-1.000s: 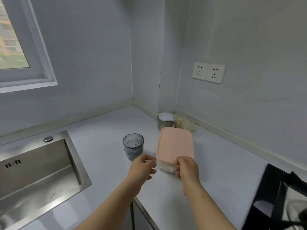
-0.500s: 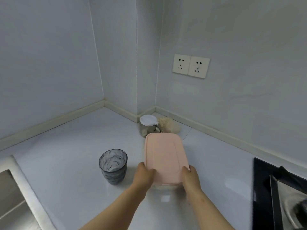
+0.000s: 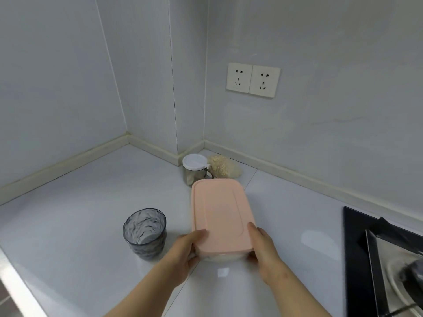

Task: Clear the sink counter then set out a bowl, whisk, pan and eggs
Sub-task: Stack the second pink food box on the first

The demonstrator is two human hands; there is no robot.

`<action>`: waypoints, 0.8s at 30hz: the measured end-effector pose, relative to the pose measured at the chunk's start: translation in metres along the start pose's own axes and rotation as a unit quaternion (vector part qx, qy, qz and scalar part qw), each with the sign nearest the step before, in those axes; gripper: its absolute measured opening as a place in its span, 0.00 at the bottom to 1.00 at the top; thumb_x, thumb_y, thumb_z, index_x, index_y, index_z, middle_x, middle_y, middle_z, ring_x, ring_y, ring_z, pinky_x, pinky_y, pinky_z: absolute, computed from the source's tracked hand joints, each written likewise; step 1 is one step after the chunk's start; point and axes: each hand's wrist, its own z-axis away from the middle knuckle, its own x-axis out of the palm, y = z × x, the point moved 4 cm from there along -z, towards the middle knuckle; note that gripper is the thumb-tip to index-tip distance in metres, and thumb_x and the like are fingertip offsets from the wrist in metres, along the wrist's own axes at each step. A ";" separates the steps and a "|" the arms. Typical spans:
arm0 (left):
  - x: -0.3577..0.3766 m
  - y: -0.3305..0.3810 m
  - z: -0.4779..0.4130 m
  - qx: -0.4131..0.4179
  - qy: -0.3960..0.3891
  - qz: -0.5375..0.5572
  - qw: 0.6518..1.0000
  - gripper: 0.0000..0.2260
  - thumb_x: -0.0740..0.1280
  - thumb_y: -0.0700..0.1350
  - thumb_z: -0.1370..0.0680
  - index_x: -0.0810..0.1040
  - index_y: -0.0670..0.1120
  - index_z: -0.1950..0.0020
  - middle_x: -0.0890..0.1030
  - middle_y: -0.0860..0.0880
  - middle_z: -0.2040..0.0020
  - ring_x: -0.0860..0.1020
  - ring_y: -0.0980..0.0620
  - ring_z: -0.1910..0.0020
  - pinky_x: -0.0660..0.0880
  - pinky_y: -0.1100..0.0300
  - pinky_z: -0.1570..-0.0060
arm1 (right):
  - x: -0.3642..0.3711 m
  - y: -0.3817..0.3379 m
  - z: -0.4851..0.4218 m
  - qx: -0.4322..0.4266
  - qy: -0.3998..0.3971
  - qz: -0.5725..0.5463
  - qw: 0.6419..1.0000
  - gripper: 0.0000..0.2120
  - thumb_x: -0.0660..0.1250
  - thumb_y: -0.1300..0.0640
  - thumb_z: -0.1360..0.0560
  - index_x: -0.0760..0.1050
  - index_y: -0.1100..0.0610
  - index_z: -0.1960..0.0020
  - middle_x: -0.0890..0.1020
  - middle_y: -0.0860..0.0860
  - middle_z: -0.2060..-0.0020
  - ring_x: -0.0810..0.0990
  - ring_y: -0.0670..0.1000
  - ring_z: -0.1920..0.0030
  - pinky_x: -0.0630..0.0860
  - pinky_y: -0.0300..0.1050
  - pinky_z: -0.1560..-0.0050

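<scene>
Pale kitchen corner, white counter, cool even light.

A double socket [image 3: 253, 80] sits on a plain grey-white wall [image 3: 338, 65]. Left of the socket a boxed-in column [image 3: 190, 76] fills the corner, and further left runs a second bare wall [image 3: 52, 76]. Below the socket a cream strip [image 3: 297, 177] joins the walls to the glossy white counter [image 3: 297, 213], which shows one thin seam and soft reflections. Down and to the right of the socket lies a black glass hob [image 3: 357, 259], cut off by the frame edge.
</scene>
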 end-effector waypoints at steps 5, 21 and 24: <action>0.010 -0.024 0.012 0.074 -0.031 0.028 0.996 0.18 0.68 0.46 0.26 0.67 0.49 0.38 0.77 0.48 0.45 0.75 0.53 0.50 0.72 0.56 0.54 | 0.003 0.009 0.006 0.011 0.011 -0.043 0.999 0.16 0.57 0.50 0.20 0.73 0.58 0.40 0.81 0.55 0.49 0.78 0.56 0.48 0.75 0.48 0.46; 0.018 0.021 0.043 0.039 -0.183 -0.208 0.960 0.40 0.71 0.48 0.45 0.65 0.55 0.34 0.75 0.45 0.52 0.78 0.47 0.61 0.78 0.55 0.62 | -0.013 0.023 0.034 0.137 -0.049 -0.347 0.926 0.19 0.61 0.41 0.27 0.78 0.54 0.49 0.81 0.58 0.53 0.77 0.59 0.53 0.73 0.52 0.51; 0.016 0.008 0.032 0.047 -0.098 -0.103 0.989 0.40 0.69 0.50 0.40 0.62 0.51 0.29 0.75 0.41 0.48 0.75 0.48 0.64 0.76 0.58 0.70 | -0.009 0.025 0.037 0.149 -0.038 -0.358 0.921 0.16 0.68 0.43 0.34 0.76 0.55 0.56 0.76 0.58 0.60 0.73 0.56 0.60 0.70 0.49 0.54</action>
